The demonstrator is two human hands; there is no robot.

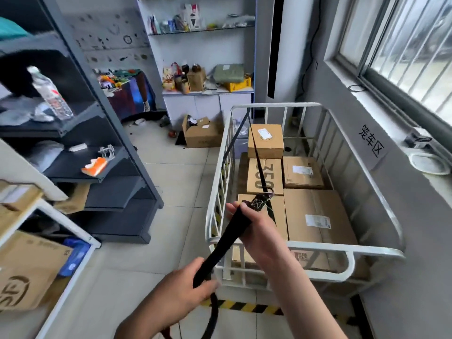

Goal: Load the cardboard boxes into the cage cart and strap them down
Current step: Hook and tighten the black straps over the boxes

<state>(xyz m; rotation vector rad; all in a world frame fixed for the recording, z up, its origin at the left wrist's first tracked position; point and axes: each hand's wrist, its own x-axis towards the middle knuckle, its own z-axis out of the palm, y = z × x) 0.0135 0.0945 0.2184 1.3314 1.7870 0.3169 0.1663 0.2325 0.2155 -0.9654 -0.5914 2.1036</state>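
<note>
Grey tiled floor [171,179] ran between dark metal shelving [110,113] on your left and a barred window [403,45] on your right, with the white cage cart [318,250] parked under the sill. Loading looked finished: the cardboard boxes [318,216] sat inside the cart, filling its floor, one small box stacked on top at the far end. Strapping was the step in hand and not yet done.

The black strap [230,238] hung from the cart's far rail [276,105] and ran lengthwise toward you over the left-hand column of boxes, its long axis along the cart. It reached a stitched end and metal ring [263,199] just past your right hand [259,231]. From there the wider webbing slanted down and left to your left hand [186,285], and its tail dropped toward the floor.

Both your hands had their fingers curled tight around the webbing. By my judgement, you had yet to tension it and fasten it at the near rail.
</note>
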